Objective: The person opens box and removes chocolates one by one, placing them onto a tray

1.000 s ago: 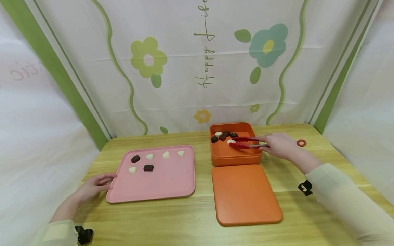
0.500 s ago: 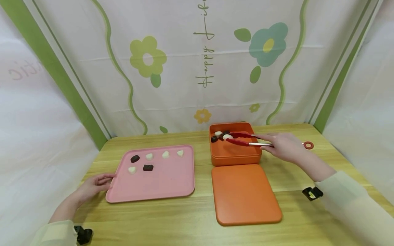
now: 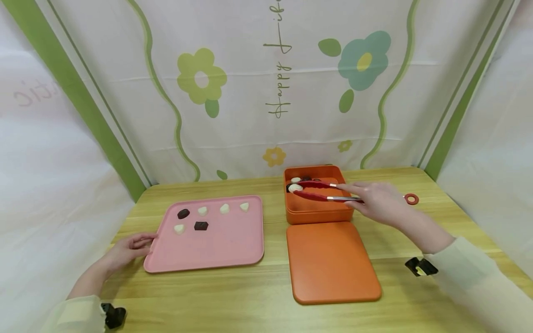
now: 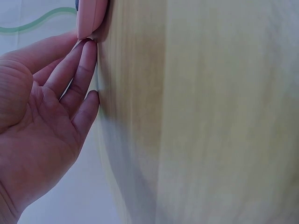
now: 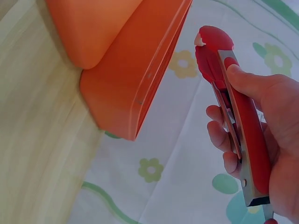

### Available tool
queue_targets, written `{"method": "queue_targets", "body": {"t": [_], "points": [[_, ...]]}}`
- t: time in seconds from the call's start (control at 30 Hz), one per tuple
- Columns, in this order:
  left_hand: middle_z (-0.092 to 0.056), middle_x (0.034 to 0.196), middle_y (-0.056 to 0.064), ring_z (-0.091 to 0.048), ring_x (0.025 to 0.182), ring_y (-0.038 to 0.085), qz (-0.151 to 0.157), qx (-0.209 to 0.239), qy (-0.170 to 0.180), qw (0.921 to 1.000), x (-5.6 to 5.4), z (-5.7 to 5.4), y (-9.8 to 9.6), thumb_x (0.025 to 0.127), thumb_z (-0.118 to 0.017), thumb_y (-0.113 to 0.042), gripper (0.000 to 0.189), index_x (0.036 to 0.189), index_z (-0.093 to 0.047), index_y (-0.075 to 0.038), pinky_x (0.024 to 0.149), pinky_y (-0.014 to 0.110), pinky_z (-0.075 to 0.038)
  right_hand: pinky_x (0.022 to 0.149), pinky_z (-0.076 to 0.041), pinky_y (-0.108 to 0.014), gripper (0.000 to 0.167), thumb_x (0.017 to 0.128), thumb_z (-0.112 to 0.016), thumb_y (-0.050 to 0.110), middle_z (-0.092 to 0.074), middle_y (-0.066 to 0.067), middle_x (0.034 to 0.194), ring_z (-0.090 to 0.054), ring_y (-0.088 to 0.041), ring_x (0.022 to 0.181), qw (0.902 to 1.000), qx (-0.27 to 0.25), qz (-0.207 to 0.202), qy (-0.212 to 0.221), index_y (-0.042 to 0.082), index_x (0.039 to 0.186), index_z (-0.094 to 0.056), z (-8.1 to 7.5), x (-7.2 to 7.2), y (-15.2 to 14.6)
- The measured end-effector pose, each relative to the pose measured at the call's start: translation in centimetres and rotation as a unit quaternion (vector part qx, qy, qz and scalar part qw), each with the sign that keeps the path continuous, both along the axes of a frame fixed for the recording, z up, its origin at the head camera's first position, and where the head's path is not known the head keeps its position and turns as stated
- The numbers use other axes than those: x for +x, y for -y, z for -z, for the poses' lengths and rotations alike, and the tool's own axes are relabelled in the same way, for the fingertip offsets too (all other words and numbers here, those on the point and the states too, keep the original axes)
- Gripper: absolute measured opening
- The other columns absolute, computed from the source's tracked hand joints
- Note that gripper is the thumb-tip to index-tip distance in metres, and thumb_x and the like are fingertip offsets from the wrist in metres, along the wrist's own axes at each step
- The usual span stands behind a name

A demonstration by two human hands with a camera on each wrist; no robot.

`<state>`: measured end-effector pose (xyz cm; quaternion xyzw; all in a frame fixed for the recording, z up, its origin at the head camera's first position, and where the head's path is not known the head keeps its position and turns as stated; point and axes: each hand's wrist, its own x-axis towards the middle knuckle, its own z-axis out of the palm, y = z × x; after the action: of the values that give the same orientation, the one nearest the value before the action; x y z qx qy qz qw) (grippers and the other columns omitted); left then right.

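Observation:
My right hand (image 3: 376, 200) grips red tongs (image 3: 320, 192), seen close up as the tongs (image 5: 233, 102) in the right wrist view. Their tips pinch a white candy (image 3: 294, 188) above the left part of the orange box (image 3: 318, 213), which holds more white and dark candies at its back. The pink tray (image 3: 225, 247) to the left carries several white and dark candies. My left hand (image 3: 127, 249) lies on the table with straight fingers (image 4: 74, 74) touching the tray's left edge (image 4: 91, 18).
The orange lid (image 3: 333, 263) lies flat in front of the box. A small red ring (image 3: 411, 199) sits on the table right of my right hand. A patterned cloth backdrop closes in the table on three sides.
The tongs closed on a white candy in the box, lifted it and carried it leftward over the box. My left hand has stayed at the tray's edge.

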<state>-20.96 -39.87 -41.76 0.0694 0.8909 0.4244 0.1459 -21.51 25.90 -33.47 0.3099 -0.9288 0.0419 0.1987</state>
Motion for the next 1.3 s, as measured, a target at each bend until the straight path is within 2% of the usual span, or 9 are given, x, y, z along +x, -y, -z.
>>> {"method": "queue_targets", "body": {"t": [0.03,0.13,0.3,0.4,0.63,0.87,1.0,1.13,1.3], "points": [[-0.047,0.136,0.033,-0.053,0.104,-0.003,0.001,0.001,0.0,1.0,0.0,0.0,0.0,0.095,-0.064,-0.017,0.054,0.137,-0.045,0.011,0.082,0.014,-0.044,0.042,-0.035,-0.026,0.047,0.083,-0.078,0.024,-0.07,-0.011,0.11,-0.064,-0.021,0.063,1.0,-0.001,-0.006,-0.005,0.015,0.127,-0.066,0.0,0.0,0.2],[-0.047,0.136,0.032,-0.056,0.108,0.004,-0.001,-0.002,-0.001,1.0,0.0,-0.1,-0.1,0.095,-0.064,-0.017,0.053,0.137,-0.046,0.011,0.082,0.013,-0.043,0.042,-0.034,-0.024,0.047,0.082,-0.079,0.023,-0.071,-0.009,0.106,-0.062,-0.016,0.06,0.9997,-0.002,-0.02,-0.011,0.013,0.126,-0.066,-0.2,0.1,0.8],[-0.048,0.135,0.032,-0.054,0.117,0.027,0.004,-0.015,-0.006,0.9999,0.0,-0.2,-0.2,0.096,-0.064,-0.018,0.053,0.137,-0.046,0.01,0.082,0.014,-0.043,0.042,-0.034,-0.024,0.047,0.082,-0.078,0.024,-0.07,-0.01,0.108,-0.06,-0.015,0.057,0.9995,-0.003,-0.031,-0.011,0.014,0.127,-0.066,-0.3,0.0,1.9],[-0.049,0.135,0.031,-0.054,0.118,0.028,0.004,-0.017,-0.008,0.9998,0.0,-0.2,-0.2,0.095,-0.064,-0.018,0.053,0.137,-0.046,0.01,0.082,0.015,-0.043,0.043,-0.036,-0.025,0.048,0.082,-0.079,0.024,-0.07,-0.011,0.109,-0.061,-0.017,0.059,0.9992,-0.001,-0.038,-0.011,0.015,0.127,-0.066,-0.3,0.0,2.7],[-0.049,0.135,0.032,-0.051,0.12,0.039,0.007,-0.022,-0.011,0.9997,-0.1,-0.1,-0.1,0.096,-0.063,-0.017,0.052,0.136,-0.046,0.011,0.083,0.017,-0.045,0.041,-0.031,-0.023,0.055,0.082,-0.08,0.026,-0.07,-0.007,0.111,-0.06,-0.018,0.057,0.9987,0.004,-0.05,0.005,0.02,0.133,-0.062,0.0,-0.2,4.5],[-0.048,0.135,0.032,-0.048,0.122,0.042,0.001,-0.019,-0.006,0.9998,0.0,-0.1,-0.2,0.096,-0.063,-0.019,0.053,0.137,-0.047,0.01,0.082,0.014,-0.043,0.043,-0.039,-0.025,0.048,0.081,-0.08,0.027,-0.071,-0.007,0.11,-0.069,-0.022,0.075,0.9976,0.005,-0.068,-0.012,0.019,0.127,-0.067,0.4,-0.5,6.2],[-0.048,0.135,0.032,-0.049,0.121,0.041,0.003,-0.021,-0.009,0.9997,0.1,-0.1,-0.2,0.096,-0.063,-0.018,0.052,0.137,-0.047,0.01,0.082,0.014,-0.043,0.048,-0.044,-0.028,0.048,0.082,-0.08,0.028,-0.071,-0.004,0.103,-0.066,-0.019,0.07,0.997,0.004,-0.077,-0.008,0.02,0.127,-0.067,0.7,-0.9,7.2],[-0.049,0.135,0.031,-0.049,0.122,0.041,-0.002,-0.019,-0.007,0.9998,0.0,-0.1,-0.2,0.096,-0.064,-0.018,0.052,0.137,-0.047,0.01,0.082,0.014,-0.043,0.052,-0.046,-0.029,0.046,0.083,-0.079,0.027,-0.07,-0.002,0.097,-0.06,-0.016,0.063,0.9945,0.0,-0.104,-0.01,0.019,0.127,-0.067,1.0,-1.3,8.0],[-0.05,0.134,0.032,-0.049,0.121,0.042,0.001,-0.014,-0.009,0.9999,0.1,0.0,-0.1,0.096,-0.063,-0.016,0.052,0.136,-0.046,0.012,0.081,0.014,-0.044,0.047,-0.041,-0.026,0.044,0.084,-0.077,0.028,-0.07,0.0,0.096,-0.055,-0.014,0.056,0.992,0.004,-0.125,-0.02,0.021,0.127,-0.067,1.2,-1.9,9.3]]}}
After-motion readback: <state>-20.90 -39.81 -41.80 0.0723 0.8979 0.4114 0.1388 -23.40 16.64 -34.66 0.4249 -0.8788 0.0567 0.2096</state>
